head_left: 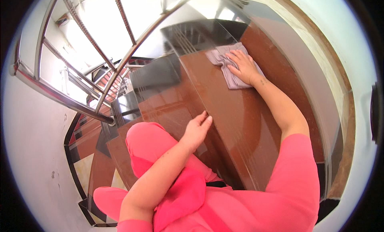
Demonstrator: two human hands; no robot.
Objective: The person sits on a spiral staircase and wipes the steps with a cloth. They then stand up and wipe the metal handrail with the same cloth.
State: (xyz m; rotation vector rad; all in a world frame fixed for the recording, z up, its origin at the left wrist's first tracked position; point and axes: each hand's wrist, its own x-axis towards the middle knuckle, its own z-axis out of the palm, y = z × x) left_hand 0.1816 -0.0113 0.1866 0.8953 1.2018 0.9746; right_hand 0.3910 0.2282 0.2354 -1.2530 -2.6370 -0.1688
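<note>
My right hand (pixel 241 67) lies spread flat on a folded, greyish-lilac cloth (pixel 232 80), pressing it against the polished brown stone stair tread (pixel 222 97). The cloth is rumpled at its left side and reaches toward the tread's black end section. My left hand (pixel 199 130) is lower and to the left, beside the nosing of the same tread, with thumb and index finger close together. Whether its fingertips rest on the edge or pinch something small, I cannot tell.
A stainless steel railing (pixel 132 50) runs along the upper left, with more steps descending beyond it. A higher step's riser (pixel 270 52) curves along the right, beside a white wall (pixel 360 67). My knee in pink cloth (pixel 150 139) is near the left forearm.
</note>
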